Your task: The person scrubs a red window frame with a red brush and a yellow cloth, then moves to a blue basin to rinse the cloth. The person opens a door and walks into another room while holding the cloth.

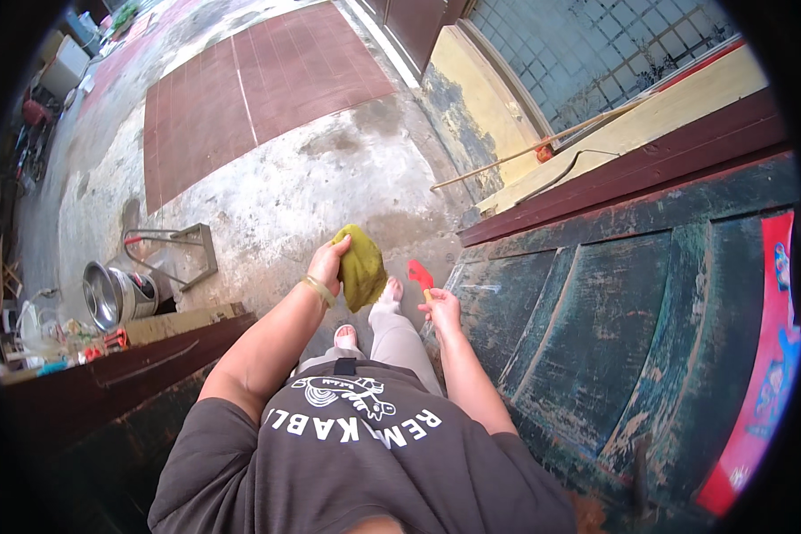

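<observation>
A folded olive-yellow cloth [362,268] hangs from my left hand [327,265], its upper edge pinched between thumb and fingers. In my right hand [444,310] is a small trowel [420,274] with a red blade and a wooden handle. The blade points up and away from me, and dark marks show on it. The two hands are apart, both held out in front of my body above the floor. Close to the right hand stands a wooden door [587,340] with worn dark green paint; I cannot tell whether the trowel touches it.
A red paper strip [754,387] is on the door. To the left are a metal basin [101,294], a bucket [139,294], a metal frame [203,257] and a wooden ledge [180,320]. A bamboo pole [494,163] leans by the wall; brown mats [260,93] cover concrete.
</observation>
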`<state>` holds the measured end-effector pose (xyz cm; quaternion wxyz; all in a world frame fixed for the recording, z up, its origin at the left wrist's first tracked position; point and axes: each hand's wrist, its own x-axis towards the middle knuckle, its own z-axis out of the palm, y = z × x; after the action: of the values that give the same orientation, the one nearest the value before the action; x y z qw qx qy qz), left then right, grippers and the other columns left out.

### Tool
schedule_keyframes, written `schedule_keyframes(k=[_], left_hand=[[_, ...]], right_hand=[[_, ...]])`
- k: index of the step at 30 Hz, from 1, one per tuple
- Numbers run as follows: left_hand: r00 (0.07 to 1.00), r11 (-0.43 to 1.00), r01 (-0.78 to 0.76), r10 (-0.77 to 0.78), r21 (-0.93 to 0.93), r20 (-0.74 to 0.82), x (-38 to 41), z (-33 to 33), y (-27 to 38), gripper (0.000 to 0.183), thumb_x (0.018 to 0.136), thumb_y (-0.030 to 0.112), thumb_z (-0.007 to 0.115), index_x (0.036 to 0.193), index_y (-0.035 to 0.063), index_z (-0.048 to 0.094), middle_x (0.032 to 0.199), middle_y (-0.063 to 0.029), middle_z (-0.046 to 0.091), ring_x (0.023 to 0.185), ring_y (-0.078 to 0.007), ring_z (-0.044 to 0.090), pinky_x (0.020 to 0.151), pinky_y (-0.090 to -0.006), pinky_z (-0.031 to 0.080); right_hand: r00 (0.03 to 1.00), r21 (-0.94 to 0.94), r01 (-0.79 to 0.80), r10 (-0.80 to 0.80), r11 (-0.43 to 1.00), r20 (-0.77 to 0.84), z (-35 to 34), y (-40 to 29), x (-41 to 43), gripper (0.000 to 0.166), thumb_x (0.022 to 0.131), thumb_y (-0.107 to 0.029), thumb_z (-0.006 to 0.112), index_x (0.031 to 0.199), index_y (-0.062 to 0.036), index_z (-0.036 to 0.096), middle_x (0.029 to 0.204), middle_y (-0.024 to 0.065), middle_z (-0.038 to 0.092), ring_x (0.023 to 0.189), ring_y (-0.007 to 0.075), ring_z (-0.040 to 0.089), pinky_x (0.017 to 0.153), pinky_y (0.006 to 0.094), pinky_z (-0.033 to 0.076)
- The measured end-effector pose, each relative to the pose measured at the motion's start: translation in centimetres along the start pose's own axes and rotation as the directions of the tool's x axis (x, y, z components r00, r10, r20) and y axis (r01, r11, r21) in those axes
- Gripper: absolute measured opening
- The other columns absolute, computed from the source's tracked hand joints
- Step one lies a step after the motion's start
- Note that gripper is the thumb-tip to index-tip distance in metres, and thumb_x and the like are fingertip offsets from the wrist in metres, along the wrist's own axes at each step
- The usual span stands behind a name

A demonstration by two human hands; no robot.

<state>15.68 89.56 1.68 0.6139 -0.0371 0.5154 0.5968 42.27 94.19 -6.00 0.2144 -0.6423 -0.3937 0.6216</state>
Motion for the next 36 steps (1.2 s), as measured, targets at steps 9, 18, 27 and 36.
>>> schedule_keyframes(k=[9,18,27,36], left_hand=[[1.000,1.000,0.020,-0.020,0.022,0.000,9.5,8.3,7.5,0.032,0.094,0.026,0.056,0.115,0.0022,0.057,0.107,-0.0104,0.065,0.100,-0.0237,0.062,0.089,-0.0385,0.047],[0.997,0.994,0.063,-0.067,0.089,0.039,21.1,17.8,13.7,0.035,0.096,0.027,0.053,0.120,0.0019,0.055,0.115,-0.0125,0.063,0.107,-0.0254,0.060,0.095,-0.0402,0.045],[0.990,0.981,0.134,-0.140,0.139,0.033,29.4,22.3,21.7,0.034,0.096,0.028,0.054,0.118,0.0021,0.056,0.115,-0.0125,0.062,0.106,-0.0261,0.060,0.096,-0.0409,0.045],[0.958,0.979,0.188,-0.199,0.073,0.204,42.7,22.1,32.8,0.043,0.091,0.028,0.058,0.127,0.0043,0.053,0.123,-0.0105,0.060,0.116,-0.0258,0.055,0.103,-0.0402,0.038]], right_hand=[[0.958,0.045,-0.279,0.276,0.959,0.074,-2.7,-6.3,16.8,0.031,0.082,0.007,0.049,0.113,0.0057,0.049,0.101,0.0210,0.060,0.071,0.0287,0.068,0.046,0.0307,0.050],[0.931,-0.026,-0.355,0.356,0.934,0.080,-8.0,-15.1,31.3,0.026,0.087,0.003,0.053,0.112,0.0057,0.048,0.098,0.0225,0.059,0.072,0.0346,0.069,0.044,0.0351,0.052],[0.906,0.242,-0.259,0.323,0.935,-0.275,-11.0,-20.9,40.4,0.029,0.092,-0.011,0.053,0.116,0.0046,0.050,0.100,0.0190,0.061,0.076,0.0309,0.067,0.048,0.0337,0.054],[0.997,0.115,-0.063,0.067,0.991,-0.031,5.4,-34.6,45.2,0.030,0.090,-0.015,0.061,0.116,-0.0010,0.055,0.106,0.0140,0.063,0.081,0.0216,0.068,0.055,0.0290,0.052]])
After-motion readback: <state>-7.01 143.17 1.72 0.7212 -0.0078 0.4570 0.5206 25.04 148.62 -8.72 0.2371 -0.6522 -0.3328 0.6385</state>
